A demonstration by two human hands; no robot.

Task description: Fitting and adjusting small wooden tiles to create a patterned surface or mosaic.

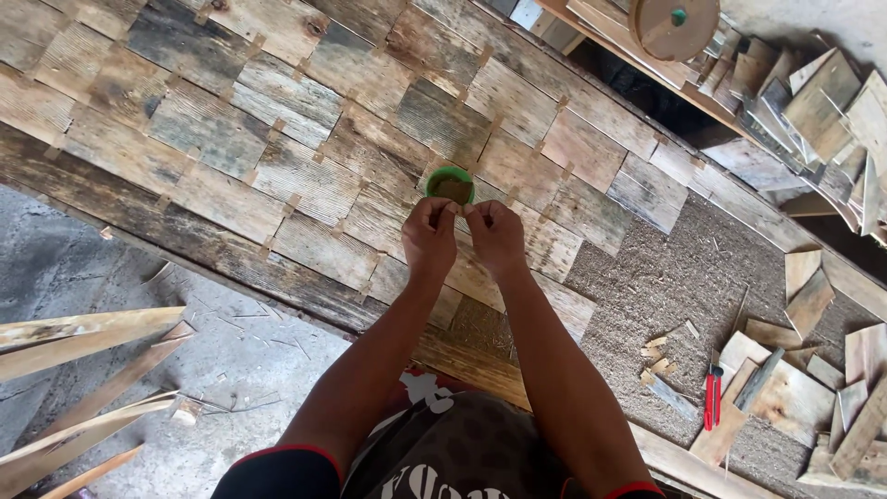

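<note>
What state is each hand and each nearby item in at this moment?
left hand: fingers pinched together, just below the green cup.
right hand: fingers pinched, close beside the left; what they hold is too small to tell.
green cup: upright on the wooden tiles, open, brown contents inside.
wooden tiles: laid flat in rows, small spacers between them.
red cutter: lying flat, untouched, right of the person.
loose wood pieces: piled unevenly at upper right.

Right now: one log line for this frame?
left hand: pinching small piece | right hand: pinching same | green cup: just beyond fingertips | surface: wood-tiled panel
</note>
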